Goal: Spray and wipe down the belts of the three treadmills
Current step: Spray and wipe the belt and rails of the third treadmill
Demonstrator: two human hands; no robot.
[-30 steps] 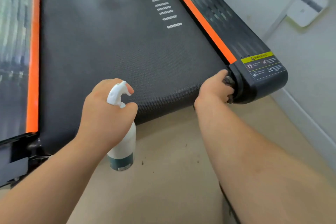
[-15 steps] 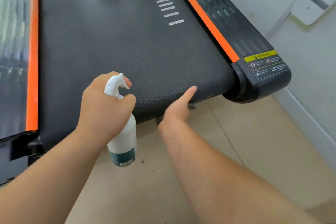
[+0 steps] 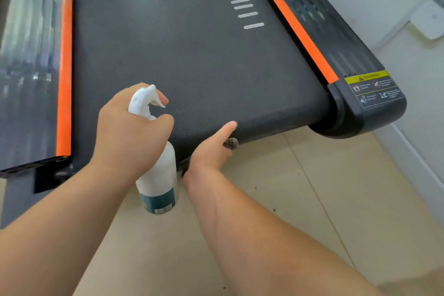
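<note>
Left hand (image 3: 127, 132) grips spray bottle (image 3: 157, 182); right hand (image 3: 211, 151) holds dark cloth (image 3: 230, 143) at belt (image 3: 192, 55) edge.

- A warning sticker (image 3: 373, 90) is seen on the black end cap (image 3: 360, 125) at the treadmill's rear right corner; the word "WARNING" is read on its yellow top band, beside a triangle sign.
- Four small white pictograms with lines of fine print are shown below that band; the print is too small to be read.
- Seven white bars (image 3: 241, 3) are printed on the belt (image 3: 192, 55).
- A teal label band (image 3: 157, 199) is carried low on the spray bottle (image 3: 158, 175); its small print cannot be read.
</note>
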